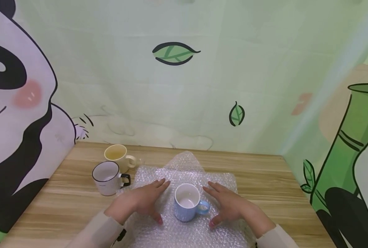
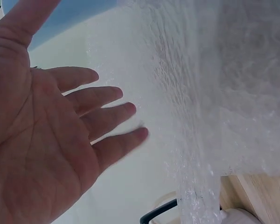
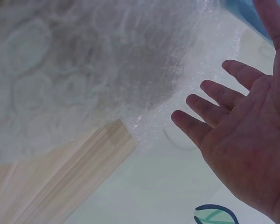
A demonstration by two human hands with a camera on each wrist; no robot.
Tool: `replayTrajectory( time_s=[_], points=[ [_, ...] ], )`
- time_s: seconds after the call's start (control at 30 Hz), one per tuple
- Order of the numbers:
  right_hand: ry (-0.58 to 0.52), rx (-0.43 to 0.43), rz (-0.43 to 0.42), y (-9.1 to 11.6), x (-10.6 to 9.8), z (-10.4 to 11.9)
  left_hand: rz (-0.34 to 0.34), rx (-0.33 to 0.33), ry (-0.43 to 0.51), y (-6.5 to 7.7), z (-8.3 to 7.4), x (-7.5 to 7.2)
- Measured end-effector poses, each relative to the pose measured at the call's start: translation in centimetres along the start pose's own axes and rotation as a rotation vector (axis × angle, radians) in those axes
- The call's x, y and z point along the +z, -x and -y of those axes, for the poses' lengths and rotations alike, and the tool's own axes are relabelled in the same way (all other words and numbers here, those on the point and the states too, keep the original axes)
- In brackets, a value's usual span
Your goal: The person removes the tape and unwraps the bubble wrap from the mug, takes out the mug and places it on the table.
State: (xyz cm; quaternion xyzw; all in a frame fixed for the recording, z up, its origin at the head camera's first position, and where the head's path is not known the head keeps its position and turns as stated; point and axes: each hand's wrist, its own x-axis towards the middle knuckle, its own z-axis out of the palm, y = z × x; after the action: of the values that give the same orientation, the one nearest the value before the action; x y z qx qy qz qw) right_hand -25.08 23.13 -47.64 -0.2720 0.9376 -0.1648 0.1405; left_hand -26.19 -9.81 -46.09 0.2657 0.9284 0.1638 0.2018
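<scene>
A light blue mug (image 1: 185, 212) with a white inside stands upright on a sheet of bubble wrap (image 1: 152, 230), its handle pointing right. To the left of the mug is my left hand (image 1: 148, 201), fingers spread and extended, nothing in its grasp. My right hand (image 1: 228, 203) lies on the mug's other side, near the handle, likewise spread and holding nothing. Both wrist views show bare palms, the left palm (image 2: 46, 140) and the right palm (image 3: 252, 140), with bubble wrap beside the fingers and a bit of the blue mug at the upper edge.
Left of the wrap stand a white mug (image 1: 106, 184) with a dark rim and black handle and, behind it, a yellow mug (image 1: 121, 162). Everything sits on a wood-grain table (image 1: 283, 199). A printed cloth backdrop (image 1: 264, 62) hangs along the table's back edge.
</scene>
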Motion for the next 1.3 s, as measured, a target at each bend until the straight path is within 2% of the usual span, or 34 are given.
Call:
replayTrajectory(
  time_s=[0.23,0.4,0.77,1.07,1.3],
  points=[
    [0.002,-0.003,-0.027,0.7,-0.4,0.4,-0.004,-0.042,-0.017,0.6,-0.1,0.1],
    [-0.013,0.046,-0.030,1.4,-0.1,0.9,-0.004,-0.074,-0.053,1.1,0.3,0.2],
    [0.014,0.127,0.005,3.1,1.5,1.5,0.056,-0.142,-0.108,2.2,1.3,1.6],
    [0.027,0.125,0.029,3.7,2.7,1.2,0.028,-0.128,-0.126,2.5,1.8,3.1],
    [0.012,0.133,0.040,3.7,2.6,1.1,0.015,-0.116,-0.131,2.5,1.7,3.1]
  ],
)
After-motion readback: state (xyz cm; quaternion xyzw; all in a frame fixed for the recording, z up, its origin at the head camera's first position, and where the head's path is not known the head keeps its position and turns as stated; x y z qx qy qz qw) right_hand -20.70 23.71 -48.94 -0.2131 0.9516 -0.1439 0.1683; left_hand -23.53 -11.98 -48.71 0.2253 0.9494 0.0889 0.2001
